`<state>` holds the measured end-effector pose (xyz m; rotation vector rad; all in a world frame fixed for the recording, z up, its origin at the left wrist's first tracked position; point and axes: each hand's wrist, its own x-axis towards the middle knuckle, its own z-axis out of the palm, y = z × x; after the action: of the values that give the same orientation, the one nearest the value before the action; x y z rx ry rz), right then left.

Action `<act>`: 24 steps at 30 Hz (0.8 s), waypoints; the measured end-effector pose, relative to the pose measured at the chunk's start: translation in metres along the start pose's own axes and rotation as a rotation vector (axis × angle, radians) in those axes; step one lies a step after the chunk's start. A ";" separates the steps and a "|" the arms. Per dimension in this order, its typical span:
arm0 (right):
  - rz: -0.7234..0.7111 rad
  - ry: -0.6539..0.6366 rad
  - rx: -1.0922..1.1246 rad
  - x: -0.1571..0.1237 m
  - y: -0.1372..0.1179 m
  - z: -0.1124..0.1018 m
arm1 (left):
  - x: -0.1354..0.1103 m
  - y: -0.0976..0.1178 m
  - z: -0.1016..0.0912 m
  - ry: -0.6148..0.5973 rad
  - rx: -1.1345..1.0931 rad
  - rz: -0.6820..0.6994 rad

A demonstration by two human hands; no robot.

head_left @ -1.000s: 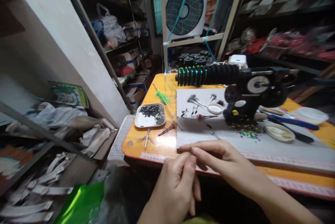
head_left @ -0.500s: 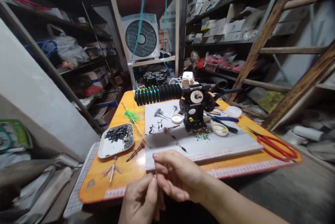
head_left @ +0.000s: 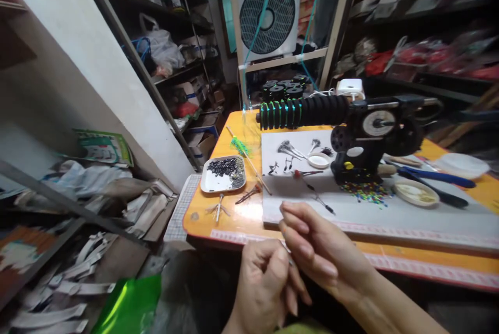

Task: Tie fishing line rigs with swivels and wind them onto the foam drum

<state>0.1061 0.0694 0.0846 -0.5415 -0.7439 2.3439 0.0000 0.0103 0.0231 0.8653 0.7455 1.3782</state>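
Observation:
Just past the table's front edge, my left hand (head_left: 261, 282) is closed, thumb pressed to the bent forefinger. A tiny dark bit shows at that pinch, too small to name. My right hand (head_left: 323, 251) sits against it on the right, fingers curled inward; what they hold, if anything, is hidden. Beyond the hands, a thin piece with dark ends (head_left: 322, 202) lies on the white board (head_left: 290, 212). To their left on the orange table are a brown-and-orange feathery piece (head_left: 249, 193), a pale one with splayed strands (head_left: 219, 209) and a thin stick (head_left: 253, 165).
A black winding machine (head_left: 360, 149) carries a ridged roller (head_left: 304, 110) partly wrapped in shiny green strands. Multicoloured beads (head_left: 364, 192) lie at its base, beside a shallow dish (head_left: 416, 193) and blue-handled pliers (head_left: 436, 176). A white tray (head_left: 206, 184) holds small black pieces. Behind stands a box fan (head_left: 268, 9).
The camera view has swung left and downward, so the table and machine appear further right. Both hands stay together in nearly the same pose. The red-handled scissors have left the view.

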 end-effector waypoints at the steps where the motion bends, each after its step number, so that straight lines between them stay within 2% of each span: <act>1: -0.024 0.029 0.017 -0.001 -0.003 0.000 | -0.003 -0.004 0.000 -0.008 -0.011 -0.015; 5: -0.048 0.079 0.046 -0.005 -0.013 -0.002 | -0.014 -0.012 0.005 -0.087 -0.197 -0.127; 10: -0.006 0.095 0.043 -0.006 -0.016 -0.006 | -0.022 -0.004 0.012 -0.182 -0.508 -0.272; 14: -0.014 0.119 0.041 -0.004 -0.012 -0.010 | -0.026 -0.001 0.009 -0.205 -0.571 -0.304; 16: -0.019 0.135 0.041 -0.005 -0.011 -0.011 | -0.029 -0.003 0.007 -0.182 -0.556 -0.318; 20: -0.016 0.154 0.043 -0.005 -0.009 -0.011 | -0.036 -0.004 0.007 0.022 -0.410 -0.342; 21: -0.016 0.157 0.044 -0.005 -0.008 -0.011 | -0.037 -0.003 0.008 0.036 -0.408 -0.355; 24: -0.013 0.162 0.045 -0.005 -0.006 -0.012 | -0.040 -0.003 0.008 -0.029 -0.477 -0.395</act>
<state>0.1183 0.0748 0.0804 -0.6948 -0.6170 2.2670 0.0057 -0.0301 0.0224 0.3384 0.4984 1.1163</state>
